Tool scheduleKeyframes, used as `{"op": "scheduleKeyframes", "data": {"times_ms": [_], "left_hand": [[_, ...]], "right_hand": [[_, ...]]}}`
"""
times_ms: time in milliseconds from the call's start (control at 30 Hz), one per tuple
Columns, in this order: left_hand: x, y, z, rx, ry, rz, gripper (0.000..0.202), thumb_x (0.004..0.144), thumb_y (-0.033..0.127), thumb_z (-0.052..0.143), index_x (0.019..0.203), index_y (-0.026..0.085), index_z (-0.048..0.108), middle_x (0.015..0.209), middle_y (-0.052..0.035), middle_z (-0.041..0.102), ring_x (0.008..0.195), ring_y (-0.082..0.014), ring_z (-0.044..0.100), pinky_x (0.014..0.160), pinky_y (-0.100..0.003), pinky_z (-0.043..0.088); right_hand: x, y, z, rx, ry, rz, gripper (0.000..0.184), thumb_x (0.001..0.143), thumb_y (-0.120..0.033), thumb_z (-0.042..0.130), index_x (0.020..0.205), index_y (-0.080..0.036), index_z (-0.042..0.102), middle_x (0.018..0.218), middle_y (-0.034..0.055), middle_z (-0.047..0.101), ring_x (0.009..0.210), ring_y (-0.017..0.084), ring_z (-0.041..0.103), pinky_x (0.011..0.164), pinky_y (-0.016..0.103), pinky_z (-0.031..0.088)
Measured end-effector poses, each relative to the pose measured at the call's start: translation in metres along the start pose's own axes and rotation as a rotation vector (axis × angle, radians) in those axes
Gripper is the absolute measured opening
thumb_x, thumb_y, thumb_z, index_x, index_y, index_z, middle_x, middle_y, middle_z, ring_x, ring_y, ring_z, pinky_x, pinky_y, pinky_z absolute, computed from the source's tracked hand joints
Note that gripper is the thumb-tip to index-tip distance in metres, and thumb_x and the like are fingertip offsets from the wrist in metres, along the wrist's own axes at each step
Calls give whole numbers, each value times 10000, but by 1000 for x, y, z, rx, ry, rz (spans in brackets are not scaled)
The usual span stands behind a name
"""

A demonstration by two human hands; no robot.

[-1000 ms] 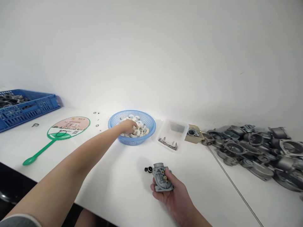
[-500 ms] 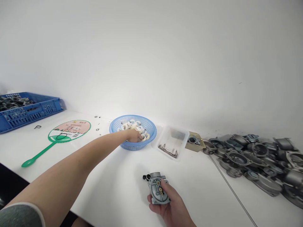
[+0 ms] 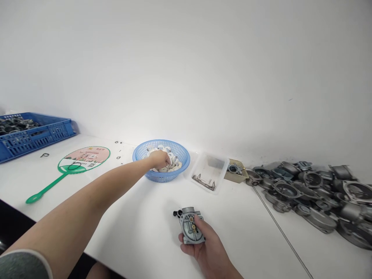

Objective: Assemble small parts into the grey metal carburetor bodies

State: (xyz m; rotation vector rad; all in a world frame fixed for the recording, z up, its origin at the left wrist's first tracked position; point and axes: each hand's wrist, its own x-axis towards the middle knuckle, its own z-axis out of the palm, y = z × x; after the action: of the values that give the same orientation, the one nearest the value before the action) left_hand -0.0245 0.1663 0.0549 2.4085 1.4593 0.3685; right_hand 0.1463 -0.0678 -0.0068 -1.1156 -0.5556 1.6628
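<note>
My left hand (image 3: 159, 159) reaches into a round blue basket (image 3: 145, 149) full of small white parts (image 3: 173, 166). Its fingers are curled down among the parts; what they grip is hidden. My right hand (image 3: 207, 248) is closed on a grey metal carburetor body (image 3: 189, 226), held just above the white table (image 3: 139, 221) near its front edge, with the brass jets facing up.
A clear tray (image 3: 209, 172) with metal pins and a small tan box (image 3: 236, 170) sit right of the basket. A heap of grey metal castings (image 3: 314, 193) fills the right. A green hand fan (image 3: 72, 164) and a blue crate (image 3: 31, 133) lie left.
My left hand shifted a little inside the basket. My right hand drew the carburetor body slightly toward me and left.
</note>
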Motion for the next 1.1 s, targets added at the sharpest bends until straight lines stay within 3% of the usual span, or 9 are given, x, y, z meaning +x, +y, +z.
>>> {"op": "scheduleKeyframes", "data": {"times_ms": [100,167,233,300,367,467,633,900,1100], "left_hand": [[-4,0,-5,-148,112,1,171,713,177,621,844,205,728,800,-25,695,802,-186,631,728,-259,487],[-13,3,-9,-265,191,-5,300,740,184,561,1009,179,694,757,-28,680,703,-157,631,648,-242,485],[-29,11,-14,-389,267,-10,471,787,204,499,1255,166,533,747,-20,654,627,-124,617,590,-225,477],[-54,23,-16,-540,344,-7,538,824,247,467,1352,158,404,761,-15,635,593,-94,596,602,-223,483],[-83,39,-14,-952,415,-11,525,761,243,574,1264,116,498,764,-25,632,520,-77,560,610,-256,502],[-125,64,1,-1170,361,-24,432,741,284,636,1132,110,576,779,-38,650,505,-91,567,599,-290,517],[-163,87,47,-1067,328,60,258,799,299,595,1012,153,608,807,-38,671,655,-149,632,647,-292,533],[-172,89,88,-437,800,653,156,798,117,562,932,158,630,989,-109,667,866,-177,655,747,-290,578],[-173,89,94,-219,931,689,148,764,65,591,876,160,610,952,-100,633,809,-159,621,649,-275,577]], "right_hand": [[-1,0,1,-11,-14,-5,282,737,-402,670,850,-148,623,718,29,611,629,165,633,524,265,519],[-1,0,1,-7,-18,-11,272,756,-401,653,850,-147,624,713,31,611,623,165,634,520,266,519],[0,1,2,12,-21,-11,267,781,-402,625,849,-144,621,702,32,609,613,169,634,518,271,517],[0,2,2,42,-21,-2,268,805,-403,592,859,-142,617,709,36,613,605,172,634,517,278,514],[0,3,2,74,-20,8,289,827,-419,557,889,-142,614,723,41,622,600,171,634,520,280,512],[-1,3,3,122,-26,9,354,854,-473,497,937,-146,606,747,49,638,591,169,634,524,285,513],[-2,1,6,158,-25,-5,373,865,-500,468,940,-160,602,754,39,653,583,170,635,531,290,517],[0,2,1,222,-108,-40,362,868,-474,484,909,-162,663,801,38,678,706,165,624,619,295,524],[-1,3,1,240,-159,-87,381,855,-488,502,934,-162,681,907,43,694,828,185,617,700,333,531]]}}
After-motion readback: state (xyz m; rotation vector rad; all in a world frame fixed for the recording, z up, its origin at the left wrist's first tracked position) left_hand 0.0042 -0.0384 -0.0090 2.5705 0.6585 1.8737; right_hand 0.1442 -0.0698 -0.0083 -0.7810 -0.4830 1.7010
